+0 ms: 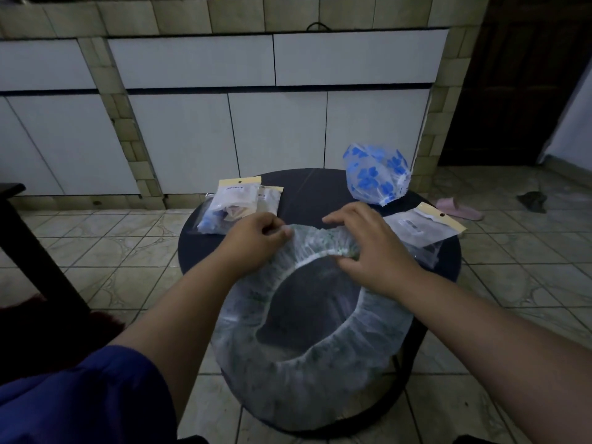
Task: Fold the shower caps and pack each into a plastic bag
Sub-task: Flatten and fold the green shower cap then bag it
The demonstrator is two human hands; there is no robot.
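A translucent pale shower cap (320, 373) with a gathered elastic rim lies spread open over the near half of a round dark table (307, 193). My left hand (256, 241) pinches its far rim at the left. My right hand (368, 248) pinches the same rim a little to the right. A second shower cap (376, 174), clear with blue flowers, stands puffed up at the table's far right. Two packed plastic bags (237, 203) with yellow header cards lie at the far left. An empty plastic bag (423, 227) with a yellow header lies at the right.
White cabinet doors and a tiled counter front (278, 123) rise behind the table. A pink slipper (461, 208) and a dark rag (533, 200) lie on the tiled floor to the right. Dark furniture (28, 238) stands at the left.
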